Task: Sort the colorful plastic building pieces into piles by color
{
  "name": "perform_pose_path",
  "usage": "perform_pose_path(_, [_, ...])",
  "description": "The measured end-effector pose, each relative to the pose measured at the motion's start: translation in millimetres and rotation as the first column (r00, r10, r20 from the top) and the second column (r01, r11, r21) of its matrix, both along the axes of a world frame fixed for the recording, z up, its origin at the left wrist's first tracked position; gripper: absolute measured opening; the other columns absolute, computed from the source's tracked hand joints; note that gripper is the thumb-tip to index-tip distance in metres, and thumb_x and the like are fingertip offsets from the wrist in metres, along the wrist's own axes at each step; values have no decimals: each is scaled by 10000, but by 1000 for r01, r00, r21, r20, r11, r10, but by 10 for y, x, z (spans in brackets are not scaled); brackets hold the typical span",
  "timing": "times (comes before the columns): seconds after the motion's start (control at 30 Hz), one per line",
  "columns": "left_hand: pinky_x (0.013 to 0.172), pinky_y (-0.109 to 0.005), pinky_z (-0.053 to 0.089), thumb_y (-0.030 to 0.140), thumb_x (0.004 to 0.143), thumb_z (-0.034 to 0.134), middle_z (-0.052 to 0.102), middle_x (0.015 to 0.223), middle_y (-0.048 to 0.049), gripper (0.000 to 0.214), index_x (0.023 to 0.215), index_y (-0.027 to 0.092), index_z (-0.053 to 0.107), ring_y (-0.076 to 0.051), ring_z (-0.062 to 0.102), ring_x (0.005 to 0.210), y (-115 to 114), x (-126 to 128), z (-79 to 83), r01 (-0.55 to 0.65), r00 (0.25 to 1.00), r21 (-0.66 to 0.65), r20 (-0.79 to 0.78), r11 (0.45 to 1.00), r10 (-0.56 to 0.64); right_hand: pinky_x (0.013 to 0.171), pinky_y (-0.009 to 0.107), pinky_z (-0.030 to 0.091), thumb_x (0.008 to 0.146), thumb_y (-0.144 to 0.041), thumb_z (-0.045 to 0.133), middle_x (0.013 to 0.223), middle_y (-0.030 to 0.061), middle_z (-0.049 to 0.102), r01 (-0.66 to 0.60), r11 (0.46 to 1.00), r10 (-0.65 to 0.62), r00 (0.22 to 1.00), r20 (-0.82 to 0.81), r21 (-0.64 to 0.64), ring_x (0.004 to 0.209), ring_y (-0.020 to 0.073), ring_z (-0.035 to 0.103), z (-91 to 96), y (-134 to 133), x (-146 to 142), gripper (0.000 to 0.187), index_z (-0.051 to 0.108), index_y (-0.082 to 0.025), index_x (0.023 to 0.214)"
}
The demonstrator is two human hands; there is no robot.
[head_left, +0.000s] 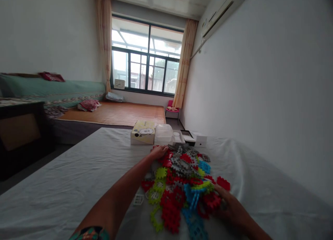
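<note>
A heap of plastic building pieces with toothed edges lies on the cloth-covered table. It includes a red square piece (171, 215), a lime-green piece (156, 195), a blue piece (194, 222) and a grey gear-shaped piece (183, 165). My left hand (159, 152) reaches to the heap's far left edge, its fingers stretched over red pieces. At the near right side, my right hand (229, 205) rests against the heap, fingers apart beside a red toothed piece (211, 200). Its fingertips are partly hidden and blurred. A small white lattice piece (138, 199) lies left of the heap.
Behind the heap stand a yellow cartoon box (142, 133), a clear plastic container (163, 133) and small white boxes (201, 140). The grey cloth (104, 156) has folds. Beyond are a bed (125, 112), a dark cabinet (23, 135) and a pink chair (172, 108).
</note>
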State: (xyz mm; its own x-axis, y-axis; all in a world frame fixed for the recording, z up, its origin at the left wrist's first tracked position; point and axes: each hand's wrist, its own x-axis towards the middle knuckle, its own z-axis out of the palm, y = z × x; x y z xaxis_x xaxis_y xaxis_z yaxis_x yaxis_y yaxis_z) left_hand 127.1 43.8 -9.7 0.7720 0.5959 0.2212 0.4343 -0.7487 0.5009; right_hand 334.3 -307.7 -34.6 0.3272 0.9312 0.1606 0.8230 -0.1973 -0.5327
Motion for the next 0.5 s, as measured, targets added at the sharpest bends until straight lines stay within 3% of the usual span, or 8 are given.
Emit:
perform_pose_path(0.1, [877, -354, 432, 518, 925, 267, 711, 901, -97, 551, 923, 173, 697, -264, 617, 938, -95, -9, 38, 51, 999, -39, 2, 998, -51, 888, 432, 508, 626, -490, 670, 1097, 73, 695, 12, 999, -9, 998, -69, 32, 962, 307, 653, 46, 228, -49, 603, 635, -259, 1182])
perform_pose_path(0.27, [811, -257, 469, 493, 962, 174, 701, 974, -58, 611, 1070, 150, 669, -180, 615, 894, -502, -86, 175, 208, 977, -125, 63, 970, -201, 747, 365, 538, 757, -468, 552, 803, 34, 715, 14, 986, 8, 991, -132, 165, 787, 245, 677, 328, 711, -257, 391, 655, -251, 1065])
perform_pose_path(0.4, [961, -268, 415, 496, 966, 217, 638, 1182, -64, 555, 1171, 183, 626, -180, 560, 1087, -794, -416, 370, 290, 947, -123, 181, 949, -266, 802, 347, 531, 786, -478, 542, 1059, 61, 690, -113, 962, 167, 964, -206, 250, 987, 239, 648, 634, 994, -314, 494, 547, -243, 1220])
perform_pose_path(0.5, [1088, -325, 307, 535, 949, 271, 493, 1381, -74, 538, 1289, 218, 542, -211, 411, 1292, -912, -976, 386, 212, 965, -62, 172, 975, -199, 937, 362, 475, 835, -526, 468, 1281, 82, 584, -131, 953, 175, 973, -147, 273, 1158, 239, 560, 718, 917, 22, 544, 480, -239, 1297])
